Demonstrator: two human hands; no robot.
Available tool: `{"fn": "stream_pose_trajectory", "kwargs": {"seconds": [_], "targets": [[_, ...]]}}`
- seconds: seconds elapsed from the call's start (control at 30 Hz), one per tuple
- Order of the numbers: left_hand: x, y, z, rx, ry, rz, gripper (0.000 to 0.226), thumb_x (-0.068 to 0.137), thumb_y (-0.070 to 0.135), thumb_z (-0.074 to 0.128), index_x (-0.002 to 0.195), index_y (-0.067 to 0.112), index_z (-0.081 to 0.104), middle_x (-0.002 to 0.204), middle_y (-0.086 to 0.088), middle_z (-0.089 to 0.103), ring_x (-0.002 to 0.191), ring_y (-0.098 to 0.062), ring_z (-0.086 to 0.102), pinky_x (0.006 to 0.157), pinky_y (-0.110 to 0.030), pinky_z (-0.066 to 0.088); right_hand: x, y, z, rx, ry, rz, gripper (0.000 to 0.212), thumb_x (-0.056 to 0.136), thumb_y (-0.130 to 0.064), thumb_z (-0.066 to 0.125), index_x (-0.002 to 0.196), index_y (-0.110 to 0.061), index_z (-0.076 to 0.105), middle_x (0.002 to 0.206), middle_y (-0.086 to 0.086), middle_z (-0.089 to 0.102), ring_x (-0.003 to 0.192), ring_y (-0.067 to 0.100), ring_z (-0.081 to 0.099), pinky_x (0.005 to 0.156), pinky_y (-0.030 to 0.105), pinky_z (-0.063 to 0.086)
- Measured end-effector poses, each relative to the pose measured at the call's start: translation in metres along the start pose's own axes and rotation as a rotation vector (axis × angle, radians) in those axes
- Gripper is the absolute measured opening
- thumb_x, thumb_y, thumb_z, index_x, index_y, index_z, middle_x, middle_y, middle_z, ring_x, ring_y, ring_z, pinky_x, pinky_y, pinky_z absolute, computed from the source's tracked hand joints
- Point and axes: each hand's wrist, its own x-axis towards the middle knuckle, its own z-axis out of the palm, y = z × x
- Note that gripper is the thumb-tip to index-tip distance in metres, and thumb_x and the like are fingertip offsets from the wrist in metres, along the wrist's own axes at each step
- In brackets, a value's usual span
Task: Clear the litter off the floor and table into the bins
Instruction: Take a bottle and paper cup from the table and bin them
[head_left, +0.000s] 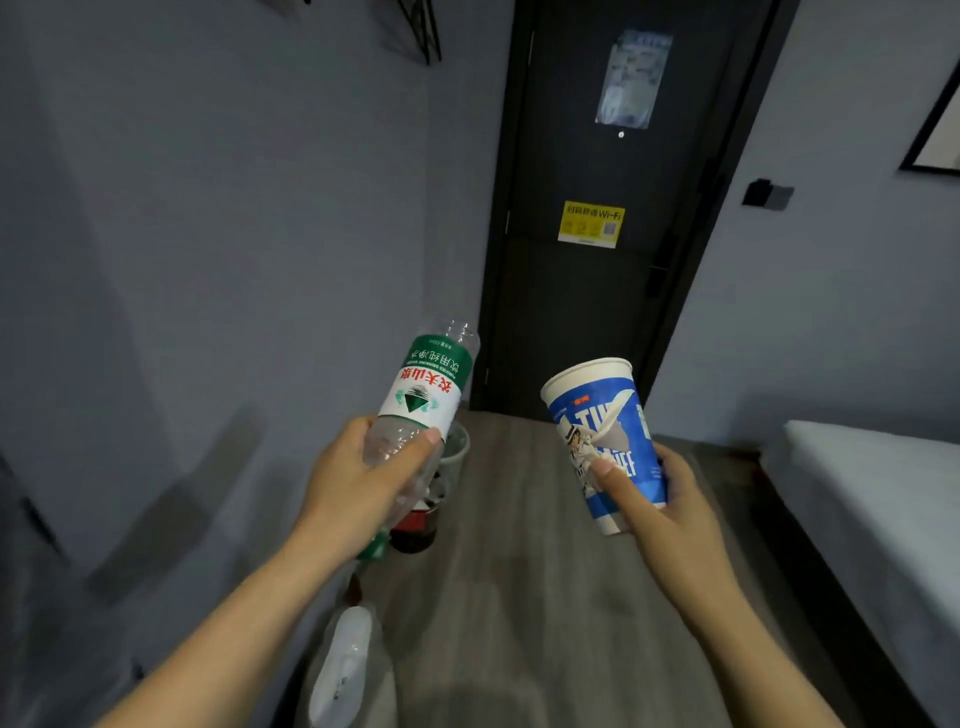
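At centre frame, the left hand (358, 483) wraps its fingers round a clear plastic water bottle with a green, white and red label (426, 384), base tilted upward. Right of it, the right hand (660, 514) grips a blue-and-white printed paper cup (602, 415), held upright with a slight tilt. Below the bottle, a clear plastic cup (460, 447) and a crumpled clear plastic bag (343, 660) lie on the grey wood-look floor (519, 571). A dark door (597, 312) stands at upper centre.
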Motion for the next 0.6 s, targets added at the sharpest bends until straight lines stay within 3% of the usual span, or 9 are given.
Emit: {"fn": "stream_pose_trajectory", "kwargs": {"seconds": [0.13,0.27,0.4,0.5,0.6], "targets": [[0.062,-0.023,0.027,0.03,-0.012,-0.026,0.063,0.05,0.066,0.073,0.1,0.029,0.061,0.084,0.002,0.071,0.068,-0.018,0.066,0.058,-0.034,0.05,0.062,0.03,0.019,-0.021,-0.016,0.032,0.035,0.075,-0.051,0.071,0.104,-0.043,0.053,0.091,-0.025,0.066,0.082,-0.005,0.066,0.056,0.011,0.048],[0.127,-0.04,0.063,0.056,0.009,-0.028,0.049,0.066,0.053,0.077,0.105,0.027,0.06,0.087,0.001,0.071,0.067,-0.015,0.068,0.055,-0.031,0.05,0.137,0.065,0.035,0.006,-0.046,0.056,0.035,0.073,-0.051,0.072,0.102,-0.045,0.053,0.092,-0.024,0.067,0.081,-0.004,0.067,0.054,0.012,0.05],[0.188,-0.052,0.1,0.074,0.019,-0.065,0.042,0.076,0.04,0.075,0.109,0.022,0.057,0.091,0.001,0.069,0.068,-0.015,0.07,0.051,-0.028,0.049,0.215,0.092,0.046,0.006,-0.103,0.064,0.052,0.062,-0.063,0.065,0.107,-0.04,0.052,0.093,-0.02,0.065,0.084,-0.005,0.065,0.059,0.017,0.051],[0.23,-0.061,0.122,0.098,0.04,-0.089,0.036,0.078,0.042,0.073,0.106,0.026,0.057,0.095,0.002,0.068,0.079,-0.02,0.069,0.06,-0.033,0.053,0.269,0.107,0.057,-0.019,-0.168,0.06,0.053,0.059,-0.066,0.064,0.104,-0.04,0.053,0.091,-0.022,0.065,0.082,-0.006,0.065,0.054,0.014,0.051],[0.271,-0.075,0.136,0.11,0.066,-0.124,0.034,0.078,0.043,0.073,0.104,0.029,0.057,0.095,0.004,0.067,0.081,-0.021,0.069,0.058,-0.032,0.051,0.316,0.123,0.074,-0.039,-0.247,0.078,0.053,0.063,-0.063,0.063,0.108,-0.038,0.052,0.093,-0.019,0.065,0.081,-0.006,0.065,0.054,0.012,0.05]]}}
